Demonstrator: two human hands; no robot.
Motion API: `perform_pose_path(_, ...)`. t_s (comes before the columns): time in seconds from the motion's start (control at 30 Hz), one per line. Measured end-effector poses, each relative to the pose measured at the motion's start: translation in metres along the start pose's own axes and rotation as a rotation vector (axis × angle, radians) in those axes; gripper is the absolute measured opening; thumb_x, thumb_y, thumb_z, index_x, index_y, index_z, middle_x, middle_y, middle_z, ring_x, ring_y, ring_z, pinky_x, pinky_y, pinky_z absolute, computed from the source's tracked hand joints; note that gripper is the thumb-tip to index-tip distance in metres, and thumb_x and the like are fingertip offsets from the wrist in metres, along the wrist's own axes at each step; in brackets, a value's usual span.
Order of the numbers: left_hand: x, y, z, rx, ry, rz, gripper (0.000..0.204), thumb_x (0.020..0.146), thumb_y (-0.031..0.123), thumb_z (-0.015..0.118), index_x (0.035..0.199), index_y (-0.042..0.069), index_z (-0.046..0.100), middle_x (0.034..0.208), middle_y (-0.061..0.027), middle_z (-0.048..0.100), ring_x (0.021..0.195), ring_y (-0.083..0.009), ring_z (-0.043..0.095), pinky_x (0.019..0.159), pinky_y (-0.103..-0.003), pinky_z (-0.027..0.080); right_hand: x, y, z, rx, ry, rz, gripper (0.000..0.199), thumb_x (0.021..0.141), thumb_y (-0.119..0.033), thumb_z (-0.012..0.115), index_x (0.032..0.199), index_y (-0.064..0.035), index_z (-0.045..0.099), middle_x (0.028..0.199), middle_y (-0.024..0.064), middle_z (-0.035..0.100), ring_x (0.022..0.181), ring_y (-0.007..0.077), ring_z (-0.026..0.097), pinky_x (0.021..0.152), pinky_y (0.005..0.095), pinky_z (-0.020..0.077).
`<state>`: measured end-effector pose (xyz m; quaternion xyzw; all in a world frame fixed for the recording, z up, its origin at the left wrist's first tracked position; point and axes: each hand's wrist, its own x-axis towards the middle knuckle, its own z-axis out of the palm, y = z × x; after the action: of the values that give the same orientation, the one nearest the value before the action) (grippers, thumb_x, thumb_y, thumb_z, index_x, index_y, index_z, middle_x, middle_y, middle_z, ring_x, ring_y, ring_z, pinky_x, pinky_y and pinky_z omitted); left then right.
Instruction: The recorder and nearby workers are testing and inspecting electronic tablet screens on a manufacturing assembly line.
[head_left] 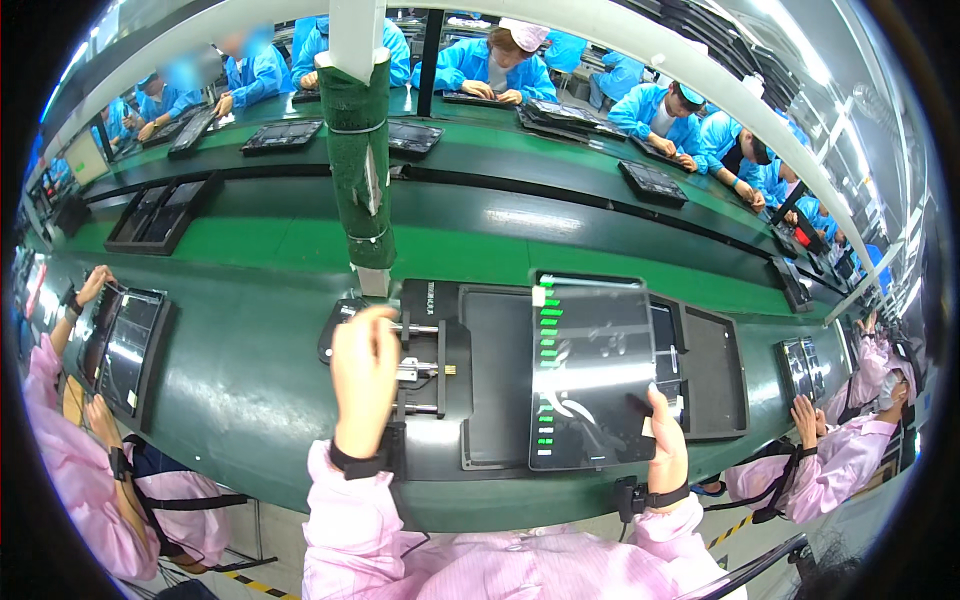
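My right hand (665, 445) grips the lower right edge of a glossy black tablet-like panel (595, 375). A row of green and white stickers runs down the panel's left side. The panel is raised over the black fixture (495, 375), hiding part of its recess and of a tray behind it. My left hand (365, 365) has its fingers curled above the fixture's left end, beside the metal rods (420, 370). Whatever its fingertips hold, if anything, is hidden. A dark rounded part (328, 345) shows just behind that hand.
A black tray (718, 375) lies right of the fixture. A green-wrapped post (360, 170) rises just beyond my left hand. Co-workers in pink sit on both sides with panels (125, 350); several in blue work across the green conveyor line. Another black tray (160, 215) lies far left.
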<state>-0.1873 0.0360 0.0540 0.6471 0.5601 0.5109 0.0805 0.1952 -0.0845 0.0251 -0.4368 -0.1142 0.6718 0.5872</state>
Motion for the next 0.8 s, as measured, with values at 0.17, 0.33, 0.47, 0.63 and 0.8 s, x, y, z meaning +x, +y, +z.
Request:
perform_pose_path(0.17, 0.004, -0.037, -0.011, -0.145, 0.101, -0.182, 0.024, 0.091, 0.006, 0.049, 0.115, 0.003, 0.053, 0.099, -0.0117, 0.06, 0.093, -0.0256, 0.055, 0.082, -0.037, 0.044, 0.01, 0.011, 0.022, -0.249, 0.161, -0.053, 0.026, 0.092, -0.025, 0.062, 0.107, -0.0032, 0.063, 0.1, 0.0083, 0.067, 0.084, 0.0185, 0.066, 0.074, 0.0318, 0.0549)
perform_pose_path(0.33, -0.007, -0.05, -0.011, -0.061, 0.005, -0.175, 0.022, 0.081, -0.006, 0.043, 0.1, 0.0, 0.053, 0.096, -0.0133, 0.059, 0.094, -0.0285, 0.055, 0.083, -0.039, 0.044, 0.019, 0.011, 0.06, -0.397, 0.176, -0.043, 0.031, 0.094, -0.028, 0.058, 0.11, -0.0019, 0.063, 0.102, 0.0087, 0.068, 0.086, 0.0169, 0.066, 0.074, 0.029, 0.0544)
perform_pose_path(0.47, -0.007, -0.05, -0.01, -0.096, -0.029, -0.221, 0.019, 0.085, -0.004, 0.041, 0.099, -0.002, 0.053, 0.09, -0.0132, 0.063, 0.084, -0.0225, 0.059, 0.077, -0.034, 0.047, 0.032, 0.019, 0.083, -0.504, 0.193, 0.004, 0.038, 0.094, -0.034, 0.058, 0.112, -0.0008, 0.062, 0.104, 0.0071, 0.067, 0.091, 0.0138, 0.064, 0.079, 0.0268, 0.0505)
perform_pose_path(0.63, -0.006, -0.045, -0.009, -0.193, 0.023, -0.389, 0.013, 0.095, 0.006, 0.044, 0.1, -0.001, 0.054, 0.082, -0.0126, 0.066, 0.071, -0.0171, 0.061, 0.067, -0.028, 0.048, 0.035, 0.033, 0.081, -0.58, 0.14, -0.071, 0.053, 0.097, -0.036, 0.052, 0.133, 0.0025, 0.048, 0.132, 0.0129, 0.053, 0.122, 0.0205, 0.047, 0.106, 0.0312, 0.0327)
perform_pose_path(0.8, -0.003, -0.043, -0.01, -0.091, 0.058, -0.384, 0.018, 0.098, 0.013, 0.046, 0.107, 0.0, 0.052, 0.073, -0.0099, 0.065, 0.063, -0.0155, 0.059, 0.062, -0.028, 0.047, 0.006, 0.006, 0.066, -0.916, -0.154, -0.405, 0.071, 0.097, -0.032, 0.045, 0.15, 0.0017, 0.012, 0.149, 0.022, 0.033, 0.142, 0.0277, 0.023, 0.116, 0.0383, 0.0094)
